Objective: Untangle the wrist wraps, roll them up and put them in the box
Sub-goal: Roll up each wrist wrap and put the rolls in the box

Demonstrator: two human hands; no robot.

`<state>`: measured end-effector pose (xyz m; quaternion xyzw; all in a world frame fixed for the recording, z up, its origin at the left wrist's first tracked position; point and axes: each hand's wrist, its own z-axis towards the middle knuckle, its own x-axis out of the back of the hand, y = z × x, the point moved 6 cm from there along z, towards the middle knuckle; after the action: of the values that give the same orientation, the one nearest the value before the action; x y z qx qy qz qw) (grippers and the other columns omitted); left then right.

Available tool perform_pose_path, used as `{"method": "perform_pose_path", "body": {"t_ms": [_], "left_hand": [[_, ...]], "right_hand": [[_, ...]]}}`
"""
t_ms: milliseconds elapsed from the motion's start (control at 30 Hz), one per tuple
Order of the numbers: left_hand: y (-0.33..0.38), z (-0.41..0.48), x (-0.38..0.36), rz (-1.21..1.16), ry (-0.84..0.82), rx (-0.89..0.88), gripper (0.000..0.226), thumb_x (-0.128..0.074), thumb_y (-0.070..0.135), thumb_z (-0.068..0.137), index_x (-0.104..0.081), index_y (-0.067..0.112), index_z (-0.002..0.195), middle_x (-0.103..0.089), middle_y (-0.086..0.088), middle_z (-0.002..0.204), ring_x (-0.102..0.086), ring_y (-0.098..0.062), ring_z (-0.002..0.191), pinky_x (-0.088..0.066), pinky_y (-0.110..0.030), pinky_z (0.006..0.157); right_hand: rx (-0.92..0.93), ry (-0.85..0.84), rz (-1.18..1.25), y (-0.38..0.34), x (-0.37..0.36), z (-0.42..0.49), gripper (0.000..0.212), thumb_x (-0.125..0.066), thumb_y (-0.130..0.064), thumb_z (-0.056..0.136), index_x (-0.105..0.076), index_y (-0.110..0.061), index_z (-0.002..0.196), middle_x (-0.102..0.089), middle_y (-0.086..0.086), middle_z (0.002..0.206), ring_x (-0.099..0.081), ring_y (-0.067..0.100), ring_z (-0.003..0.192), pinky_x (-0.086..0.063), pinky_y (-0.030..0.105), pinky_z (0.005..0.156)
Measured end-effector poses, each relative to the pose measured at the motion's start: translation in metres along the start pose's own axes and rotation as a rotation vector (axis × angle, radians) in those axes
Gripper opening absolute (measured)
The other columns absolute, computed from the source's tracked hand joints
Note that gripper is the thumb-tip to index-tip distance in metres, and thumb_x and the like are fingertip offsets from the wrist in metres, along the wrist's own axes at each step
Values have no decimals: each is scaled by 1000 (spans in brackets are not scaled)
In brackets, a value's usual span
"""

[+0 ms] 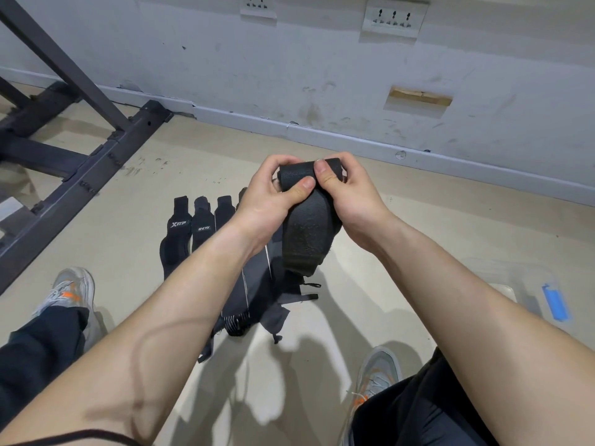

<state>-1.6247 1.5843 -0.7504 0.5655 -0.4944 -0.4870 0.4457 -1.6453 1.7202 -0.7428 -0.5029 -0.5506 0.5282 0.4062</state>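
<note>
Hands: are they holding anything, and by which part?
The left hand and right hand grip one black wrist wrap at its rolled upper end; the loose tail hangs down.

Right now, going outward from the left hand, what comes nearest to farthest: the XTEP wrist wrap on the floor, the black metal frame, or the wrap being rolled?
1. The wrap being rolled: gripped by the left hand itself, together with the right hand.
2. The XTEP wrist wrap: on the floor, below and to the left.
3. The black metal frame: far left, running toward the wall.
</note>
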Motion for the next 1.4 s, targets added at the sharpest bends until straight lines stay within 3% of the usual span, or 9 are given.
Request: {"method": "perform_pose_path", "body": {"t_ms": [133,333,533,700,800,1000,1100,1200,1400], "left_hand": [[-12,-1,-12,-141,-4,124,46,-66,27,100,-55,-1,136,-72,-21,123,-73,-28,106,-60,-38,87],[-8,3,-20,-56,119,155,95,-69,77,62,-60,11,130,-76,-12,116,-75,-29,104,-59,-51,94],[2,8,-19,-62,111,106,65,-70,47,83,-53,4,129,-73,-17,115,-75,-29,102,-61,-48,90],[-2,9,-19,23,33,10,22,-63,13,102,-52,20,119,-67,-9,101,-68,-22,90,-59,-39,84],[-1,7,-15,0,16,4,28,-68,11,98,-54,17,121,-70,-9,101,-70,-22,90,-57,-36,81],[-5,8,-15,59,-7,88,69,-65,64,85,-66,7,124,-76,-13,116,-73,-28,110,-54,-49,104],[-18,10,-6,2,-18,139,65,-33,60,106,-65,8,127,-79,-8,104,-75,-20,100,-58,-34,89],[-58,13,14,42,-15,225,70,-13,52,111,-62,8,133,-75,-15,118,-70,-26,111,-50,-37,97],[-143,13,9,25,63,461,32,-37,20,108,-68,13,108,-69,-1,108,-62,-15,97,-47,-28,87]], "right_hand": [[37,26,-32,0,2,0,11,-62,-22,101,-55,-15,107,-65,3,88,-64,12,74,-53,29,67],[81,67,-38,-1,3,-3,10,-59,-22,103,-53,-23,111,-66,8,102,-66,18,90,-57,36,79],[-2,59,38,-3,6,0,21,-61,-28,101,-54,-21,119,-68,-1,100,-68,10,85,-54,24,72],[-42,103,-108,-4,13,5,41,-59,-58,94,-61,-18,104,-74,-1,98,-72,16,92,-58,40,84],[-22,76,-34,-2,13,5,28,-62,-40,100,-59,-13,104,-70,4,95,-71,18,87,-58,39,82],[41,99,-45,1,13,3,16,-64,-28,100,-57,-14,104,-68,-3,88,-67,6,76,-53,24,69],[-8,175,-14,3,18,5,26,-58,-39,102,-58,-14,108,-70,-4,94,-69,3,78,-54,21,67],[-141,243,117,11,26,9,49,-50,-53,102,-60,-10,122,-75,5,109,-74,18,94,-60,37,83],[-325,307,231,37,34,7,48,-46,-55,103,-65,-13,118,-78,4,100,-76,22,88,-61,37,81]]}}
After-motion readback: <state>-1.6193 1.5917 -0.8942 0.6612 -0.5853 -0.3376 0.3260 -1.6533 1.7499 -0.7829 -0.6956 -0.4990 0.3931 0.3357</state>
